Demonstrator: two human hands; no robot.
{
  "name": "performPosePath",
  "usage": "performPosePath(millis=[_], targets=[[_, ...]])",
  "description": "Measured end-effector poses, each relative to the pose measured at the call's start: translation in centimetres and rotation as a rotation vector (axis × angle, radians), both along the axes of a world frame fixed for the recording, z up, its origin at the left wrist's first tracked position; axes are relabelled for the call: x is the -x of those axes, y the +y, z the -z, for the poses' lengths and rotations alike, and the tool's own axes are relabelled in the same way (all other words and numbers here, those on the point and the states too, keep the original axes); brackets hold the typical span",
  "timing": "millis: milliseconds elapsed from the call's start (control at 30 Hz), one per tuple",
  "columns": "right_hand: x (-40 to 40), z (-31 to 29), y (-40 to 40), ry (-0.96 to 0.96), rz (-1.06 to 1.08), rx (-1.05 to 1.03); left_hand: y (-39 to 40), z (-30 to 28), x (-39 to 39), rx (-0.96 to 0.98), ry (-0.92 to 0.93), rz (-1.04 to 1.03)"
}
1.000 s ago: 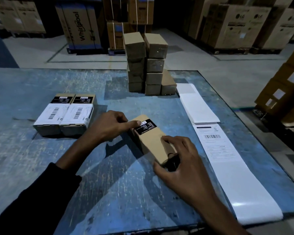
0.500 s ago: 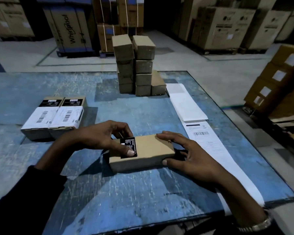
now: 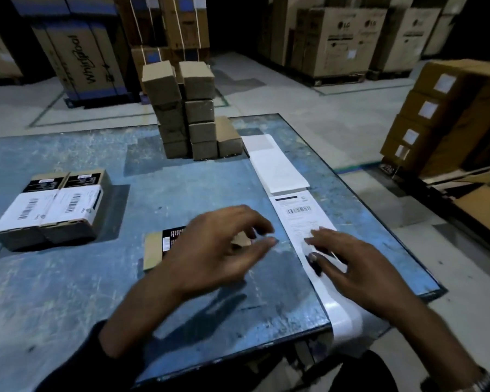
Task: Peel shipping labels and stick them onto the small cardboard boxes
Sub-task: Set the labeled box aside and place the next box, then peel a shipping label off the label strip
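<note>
Hands loose, gripping nothing: left hand (image 3: pixel 218 250) over matte cardboard box (image 3: pixel 152 250), right hand (image 3: pixel 359 267) on glossy label strip (image 3: pixel 303 216).

"Whirlpool" (sideways) on far-left carton (image 3: pixel 81 59) — "LG" on back-right cartons (image 3: pixel 348 32).

1. I am looking into a warehouse: large appliance cartons (image 3: pixel 337 43), some printed with LG marks, stand in rows on pallets at the back.
2. A tall Whirlpool carton (image 3: pixel 85 60) stands on a pallet to the left, with strapped cartons (image 3: pixel 167 24) just beside it.
3. The bare concrete floor (image 3: pixel 309 108) carries painted bay lines.
4. To the right I see a stack of brown cartons (image 3: pixel 441 114), each with a white label.
5. The worn blue counter (image 3: pixel 68 292) serves as a packing station, holding a pile of small plain boxes (image 3: pixel 190 111), two labelled boxes (image 3: pixel 51 207) and a strip of shipping labels (image 3: pixel 300 213).
</note>
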State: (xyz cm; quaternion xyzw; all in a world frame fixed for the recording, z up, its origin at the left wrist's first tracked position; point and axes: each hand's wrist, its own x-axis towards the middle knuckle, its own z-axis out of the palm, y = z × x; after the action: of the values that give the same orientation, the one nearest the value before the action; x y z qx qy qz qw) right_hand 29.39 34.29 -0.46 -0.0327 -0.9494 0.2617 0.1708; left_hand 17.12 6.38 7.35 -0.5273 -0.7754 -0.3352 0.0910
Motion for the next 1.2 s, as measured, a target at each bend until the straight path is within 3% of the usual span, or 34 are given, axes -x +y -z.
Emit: performPosePath(millis=[100, 200, 400, 567, 700, 767, 833, 900, 967, 1200], targets=[[-0.8, 0.5, 0.3, 0.016, -0.044, -0.044, 4.0, 2.8, -4.1, 0.088, 0.062, 0.038], [-2.2, 0.7, 0.1, 0.034, -0.047, -0.059, 5.4, 5.8, -5.7, 0.203, 0.066, -0.061], [-5.6, 1.3, 0.3, 0.069, -0.068, 0.032, 4.4, 6.8, -11.2, 0.033, -0.126, -0.241], [-6.2, 1.1, 0.6, 0.081, -0.126, 0.060, 4.5, 9.1, -16.4, 0.041, -0.298, -0.272], [-6.5, 1.5, 0.8, 0.090, -0.159, 0.074, 5.2, 10.4, -18.2, 0.267, -0.332, -0.523], [-6.7, 1.6, 0.9, 0.075, -0.169, 0.102, 5.6, 10.8, -19.0, 0.356, -0.379, -0.548], [-7.2, 1.6, 1.2, 0.080, -0.185, 0.109, 5.9, 11.1, -19.4, 0.189, -0.574, -0.451], [-7.7, 1.6, 1.3, 0.083, -0.194, 0.116, 6.4, 11.0, -19.7, -0.152, -0.951, -0.352], [-8.1, 1.5, 1.3, 0.066, -0.193, 0.147, 7.0, 10.3, -19.8, -0.388, -1.215, -0.358], [-7.8, 0.0, 1.2, 0.016, -0.226, 0.133, 8.8, 9.0, -20.4, -0.643, -1.438, -0.499]])
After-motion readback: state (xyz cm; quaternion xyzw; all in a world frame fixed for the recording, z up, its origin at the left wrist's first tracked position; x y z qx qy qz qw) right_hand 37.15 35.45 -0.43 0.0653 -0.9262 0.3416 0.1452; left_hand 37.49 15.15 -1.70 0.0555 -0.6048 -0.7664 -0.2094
